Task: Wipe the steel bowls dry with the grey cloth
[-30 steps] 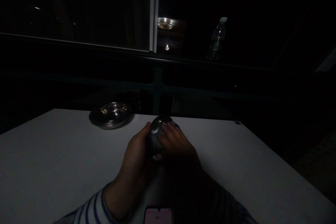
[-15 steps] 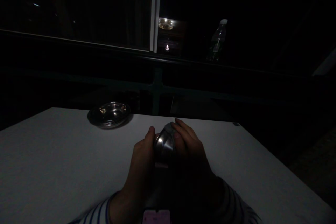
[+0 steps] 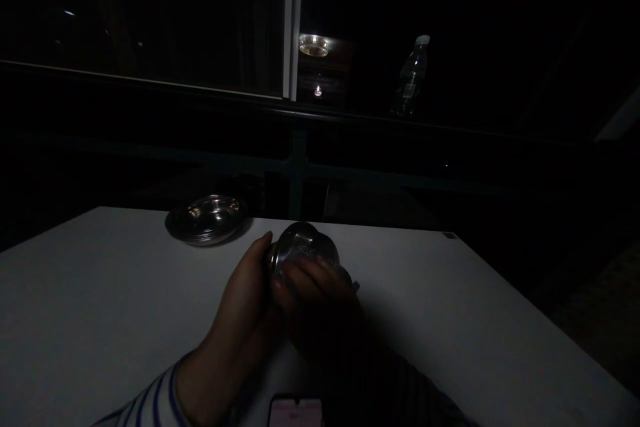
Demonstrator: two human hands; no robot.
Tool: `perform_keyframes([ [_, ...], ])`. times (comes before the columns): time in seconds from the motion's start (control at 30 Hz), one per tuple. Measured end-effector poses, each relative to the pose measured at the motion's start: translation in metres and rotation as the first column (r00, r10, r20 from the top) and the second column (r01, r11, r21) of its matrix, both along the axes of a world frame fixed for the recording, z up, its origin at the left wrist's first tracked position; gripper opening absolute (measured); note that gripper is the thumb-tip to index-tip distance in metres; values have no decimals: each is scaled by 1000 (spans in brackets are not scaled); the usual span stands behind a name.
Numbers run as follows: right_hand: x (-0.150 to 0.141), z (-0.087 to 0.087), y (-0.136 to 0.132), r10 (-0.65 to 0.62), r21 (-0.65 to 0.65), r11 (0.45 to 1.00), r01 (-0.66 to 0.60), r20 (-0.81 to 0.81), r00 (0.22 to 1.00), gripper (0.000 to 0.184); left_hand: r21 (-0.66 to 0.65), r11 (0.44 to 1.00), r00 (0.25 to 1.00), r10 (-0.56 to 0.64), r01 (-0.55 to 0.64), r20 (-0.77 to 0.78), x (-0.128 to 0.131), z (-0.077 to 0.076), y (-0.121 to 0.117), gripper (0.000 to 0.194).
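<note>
In the dim head view my left hand (image 3: 245, 297) is wrapped round the left side of a rounded metal vessel (image 3: 296, 238), shiny and with patches of small dark holes. A second rounded lobe stands out at its right, and a small tip sticks out beyond it; how these parts join is too dark to make out. My right hand (image 3: 320, 303) lies in shadow with its fingers curled over the near side of the vessel. Whether a cloth is under those fingers is hidden. Both hands are above the white table (image 3: 125, 320), near its middle.
A stack of shallow metal bowls (image 3: 207, 220) stands at the table's far left edge. Close to me a phone (image 3: 295, 412) shows a lit screen. Past the table a plastic bottle (image 3: 412, 77) stands by the dark window, right of its pale frame (image 3: 293, 23).
The metal vessel has been turned and shifted a little left, so its holed part now shows. My right hand has moved down and left across it. The grey patch by my right fingers is gone from sight.
</note>
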State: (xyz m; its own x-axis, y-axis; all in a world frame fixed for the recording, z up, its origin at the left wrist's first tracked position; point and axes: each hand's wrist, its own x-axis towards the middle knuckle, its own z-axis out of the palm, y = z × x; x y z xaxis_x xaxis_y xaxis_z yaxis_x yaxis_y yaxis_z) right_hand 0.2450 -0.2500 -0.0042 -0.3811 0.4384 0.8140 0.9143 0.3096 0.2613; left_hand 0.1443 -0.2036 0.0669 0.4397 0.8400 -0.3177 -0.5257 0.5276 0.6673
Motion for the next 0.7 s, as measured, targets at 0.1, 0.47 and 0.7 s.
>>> perform_keyframes([
  [0.1, 2, -6, 4, 42, 31, 999, -43, 37, 998, 28, 41, 999, 999, 14, -12, -48, 0, -1, 2, 23],
  [0.47, 14, 20, 1, -31, -29, 999, 25, -248, 968, 26, 248, 969, 950, 79, -2, -301, 7, -27, -1, 42],
  [0.7, 28, 29, 0, -70, -149, 989, -2, -473, 878, 33, 284, 958, 943, 133, -43, -304, 2, -16, -3, 38],
])
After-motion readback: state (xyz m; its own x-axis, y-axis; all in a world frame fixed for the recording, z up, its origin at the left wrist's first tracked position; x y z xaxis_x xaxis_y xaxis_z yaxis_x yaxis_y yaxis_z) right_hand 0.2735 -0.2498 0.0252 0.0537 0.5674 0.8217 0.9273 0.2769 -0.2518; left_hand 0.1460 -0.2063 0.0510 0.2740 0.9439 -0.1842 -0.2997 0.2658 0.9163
